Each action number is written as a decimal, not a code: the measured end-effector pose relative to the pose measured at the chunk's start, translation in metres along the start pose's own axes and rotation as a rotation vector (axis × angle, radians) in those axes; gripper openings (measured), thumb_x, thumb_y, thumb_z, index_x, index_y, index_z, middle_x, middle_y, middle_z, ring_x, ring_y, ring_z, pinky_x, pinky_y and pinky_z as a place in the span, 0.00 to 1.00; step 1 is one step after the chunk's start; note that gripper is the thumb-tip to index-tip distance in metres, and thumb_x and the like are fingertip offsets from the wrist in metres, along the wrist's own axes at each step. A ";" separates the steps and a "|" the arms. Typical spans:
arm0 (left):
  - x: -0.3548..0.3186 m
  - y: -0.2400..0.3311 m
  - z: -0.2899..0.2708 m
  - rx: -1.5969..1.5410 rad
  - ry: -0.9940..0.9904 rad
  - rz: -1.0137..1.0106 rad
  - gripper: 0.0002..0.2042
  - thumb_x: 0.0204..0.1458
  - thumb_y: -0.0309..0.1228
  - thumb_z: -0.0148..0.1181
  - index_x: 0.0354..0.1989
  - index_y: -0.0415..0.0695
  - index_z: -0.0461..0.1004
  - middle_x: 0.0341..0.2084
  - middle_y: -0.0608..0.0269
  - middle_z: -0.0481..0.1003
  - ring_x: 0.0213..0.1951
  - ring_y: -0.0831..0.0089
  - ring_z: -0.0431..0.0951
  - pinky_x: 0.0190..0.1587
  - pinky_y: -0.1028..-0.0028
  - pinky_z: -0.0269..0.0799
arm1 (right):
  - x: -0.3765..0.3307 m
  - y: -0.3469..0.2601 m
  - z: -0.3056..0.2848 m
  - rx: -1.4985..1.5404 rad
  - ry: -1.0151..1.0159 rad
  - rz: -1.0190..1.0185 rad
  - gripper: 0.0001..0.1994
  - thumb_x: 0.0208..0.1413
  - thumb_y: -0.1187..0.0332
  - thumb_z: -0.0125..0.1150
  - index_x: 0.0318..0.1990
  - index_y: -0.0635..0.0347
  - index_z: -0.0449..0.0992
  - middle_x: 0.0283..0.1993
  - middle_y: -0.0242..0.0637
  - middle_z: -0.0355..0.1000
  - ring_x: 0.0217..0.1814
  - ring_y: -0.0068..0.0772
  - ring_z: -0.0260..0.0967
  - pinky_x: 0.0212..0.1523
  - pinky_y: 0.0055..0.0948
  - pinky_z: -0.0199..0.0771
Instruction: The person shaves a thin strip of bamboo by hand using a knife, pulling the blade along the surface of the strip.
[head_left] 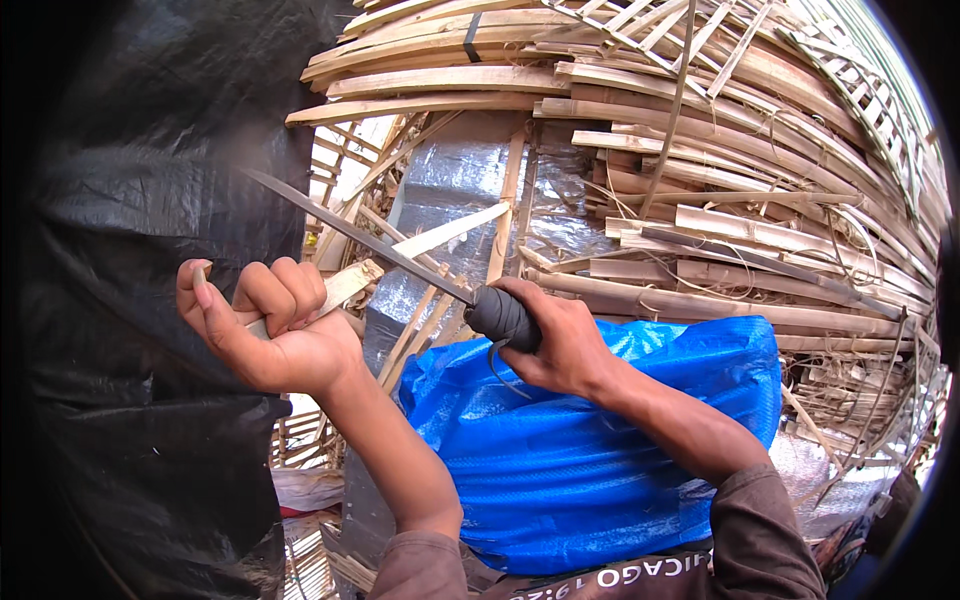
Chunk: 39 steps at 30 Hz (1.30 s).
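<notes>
My left hand (285, 325) is closed around a pale bamboo strip (347, 286), its fingers curled with the palm side showing. The strip's rough end pokes out toward the knife blade. In my right hand (560, 340) is a long knife by its dark, cord-wrapped handle (503, 318), a loose tail of wrapping hanging below. The narrow dark blade (350, 228) points up and left, passing just beyond the rough end. On the blade's far side a pale length of bamboo (452, 230) reaches up and right; whether it joins the held strip I cannot tell.
Blue plastic sheeting (580, 440) covers the area in front of me, beneath my right forearm. Black sheeting (150, 300) hangs along the left. Stacked split bamboo (750, 220) fills the far and right side. Silvery foil sheeting (455, 165) and slats lie between.
</notes>
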<state>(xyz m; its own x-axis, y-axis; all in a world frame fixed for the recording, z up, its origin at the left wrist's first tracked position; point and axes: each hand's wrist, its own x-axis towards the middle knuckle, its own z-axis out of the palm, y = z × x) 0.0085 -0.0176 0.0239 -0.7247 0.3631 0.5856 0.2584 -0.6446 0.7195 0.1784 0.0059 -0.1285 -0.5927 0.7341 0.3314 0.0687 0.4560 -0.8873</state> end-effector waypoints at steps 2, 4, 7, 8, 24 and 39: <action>-0.001 -0.001 -0.001 -0.001 -0.003 -0.001 0.15 0.63 0.39 0.43 0.52 0.44 0.63 0.07 0.74 0.46 0.11 0.85 0.40 0.16 0.77 0.36 | 0.001 -0.005 0.000 0.023 -0.026 0.009 0.32 0.43 0.69 0.66 0.58 0.59 0.63 0.38 0.53 0.76 0.40 0.60 0.75 0.40 0.49 0.75; -0.001 0.001 0.000 -0.017 -0.005 0.006 0.15 0.63 0.39 0.44 0.52 0.44 0.64 0.07 0.74 0.46 0.11 0.85 0.40 0.16 0.77 0.35 | 0.001 -0.005 0.000 0.013 -0.061 0.030 0.31 0.43 0.69 0.66 0.58 0.58 0.63 0.39 0.52 0.76 0.38 0.60 0.75 0.38 0.50 0.74; -0.002 0.001 -0.002 -0.028 0.000 0.005 0.15 0.63 0.39 0.44 0.52 0.44 0.64 0.07 0.74 0.46 0.11 0.85 0.40 0.17 0.77 0.35 | 0.005 0.005 0.003 -0.023 -0.087 0.064 0.28 0.44 0.70 0.64 0.56 0.57 0.64 0.36 0.51 0.76 0.36 0.60 0.74 0.35 0.53 0.73; -0.002 0.002 -0.003 -0.030 0.004 0.003 0.15 0.63 0.38 0.45 0.52 0.44 0.64 0.07 0.74 0.47 0.11 0.85 0.40 0.17 0.77 0.35 | 0.006 0.008 0.005 -0.031 -0.066 0.059 0.27 0.44 0.71 0.64 0.55 0.56 0.64 0.35 0.51 0.76 0.35 0.60 0.74 0.34 0.53 0.72; 0.011 -0.002 -0.022 -0.010 -0.002 -0.014 0.12 0.62 0.38 0.45 0.46 0.44 0.64 0.08 0.73 0.46 0.11 0.85 0.41 0.17 0.76 0.36 | 0.010 0.031 0.001 -0.229 -0.065 0.305 0.20 0.40 0.74 0.62 0.44 0.57 0.67 0.28 0.57 0.73 0.33 0.65 0.72 0.36 0.56 0.71; 0.007 -0.004 -0.020 -0.010 -0.012 -0.035 0.11 0.62 0.37 0.46 0.47 0.47 0.67 0.10 0.75 0.44 0.13 0.84 0.41 0.18 0.77 0.37 | 0.012 0.051 -0.009 -0.392 -0.084 0.374 0.20 0.41 0.74 0.61 0.45 0.55 0.65 0.27 0.56 0.73 0.33 0.64 0.72 0.36 0.57 0.70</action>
<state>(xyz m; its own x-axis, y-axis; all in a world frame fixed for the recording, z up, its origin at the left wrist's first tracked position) -0.0100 -0.0260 0.0180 -0.7256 0.3936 0.5644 0.2262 -0.6382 0.7359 0.1819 0.0421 -0.1673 -0.5317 0.8466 -0.0250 0.5715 0.3369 -0.7482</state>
